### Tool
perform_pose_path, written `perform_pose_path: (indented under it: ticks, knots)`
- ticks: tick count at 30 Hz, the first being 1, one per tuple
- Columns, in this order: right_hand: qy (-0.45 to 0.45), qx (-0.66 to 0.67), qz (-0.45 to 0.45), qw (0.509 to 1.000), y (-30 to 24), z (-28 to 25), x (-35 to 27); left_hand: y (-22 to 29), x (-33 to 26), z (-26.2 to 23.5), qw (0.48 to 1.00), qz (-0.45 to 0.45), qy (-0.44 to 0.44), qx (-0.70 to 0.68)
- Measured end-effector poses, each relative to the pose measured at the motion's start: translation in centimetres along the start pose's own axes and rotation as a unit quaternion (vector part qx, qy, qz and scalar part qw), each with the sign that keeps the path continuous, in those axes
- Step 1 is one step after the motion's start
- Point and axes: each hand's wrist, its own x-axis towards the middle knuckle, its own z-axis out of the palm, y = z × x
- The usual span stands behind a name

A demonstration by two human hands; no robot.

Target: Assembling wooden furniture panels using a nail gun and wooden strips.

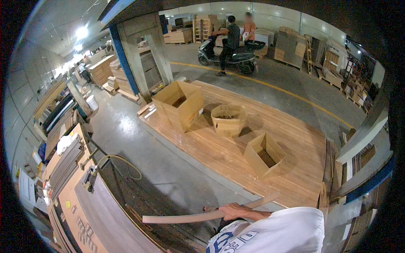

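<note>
Low in the picture, my right hand point(233, 211) is closed around a long, narrow, pale wooden strip point(181, 218). One end of the strip points left toward the workbench. Its other end runs past my hand to the upper right, over the edge of a wide wood-grain platform point(211, 156). My white shirt, printed in dark blue, fills the lower edge beside the forearm. My left hand does not show. On the bench at the left lies a grey-brown board point(105, 215), with a small metal device point(89, 179) at its far corner.
Three cardboard boxes stand on the platform: a tall one point(177, 105), a crumpled one point(229, 120) and an open one point(265, 155). A yellow hose point(135, 164) loops beside the bench. Posts rise at both sides. Beyond, two people are near a scooter point(232, 57).
</note>
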Motion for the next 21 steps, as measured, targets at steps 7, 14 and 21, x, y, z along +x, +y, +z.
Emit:
perform_pose_path:
  ticks: [7, 14, 21]
  knots:
    - [-0.004, 0.010, -0.002, 1.000, 0.3, 0.1, 0.0, -1.4, 0.9, 1.5, 0.976, -0.145, -0.026, -0.159]
    - [-0.002, -0.004, -0.011, 1.000, 1.4, 2.0, 1.5, -3.2, 0.5, 1.9, 0.904, -0.297, -0.048, -0.303]
    - [-0.015, -0.006, -0.012, 1.000, 0.7, 1.0, 0.7, -2.1, 1.1, -1.8, 0.955, -0.198, -0.087, -0.203]
